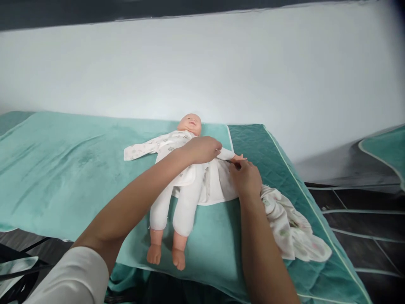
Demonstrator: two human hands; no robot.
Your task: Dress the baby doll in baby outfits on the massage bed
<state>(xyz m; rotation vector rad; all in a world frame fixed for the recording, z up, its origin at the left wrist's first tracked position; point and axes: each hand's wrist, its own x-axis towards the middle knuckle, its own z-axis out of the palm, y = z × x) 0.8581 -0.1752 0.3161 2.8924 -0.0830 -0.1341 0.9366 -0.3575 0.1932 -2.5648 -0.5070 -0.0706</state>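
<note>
A baby doll (190,124) lies on its back on a teal blanket (69,169), head toward the wall, dressed in a white patterned top and white trousers (177,202), feet bare. My left hand (202,148) rests on the doll's chest, fingers curled around the sleeve at its arm. My right hand (245,177) pinches the doll's small hand where it sticks out of the sleeve cuff. The open flap of the top lies spread under my right hand.
A crumpled white printed cloth (291,223) lies on the quilted teal cover (278,169) by my right forearm. A white wall (202,63) runs behind the bed. Dark tiled floor (357,219) lies to the right, with another teal cover (386,152) at the far right.
</note>
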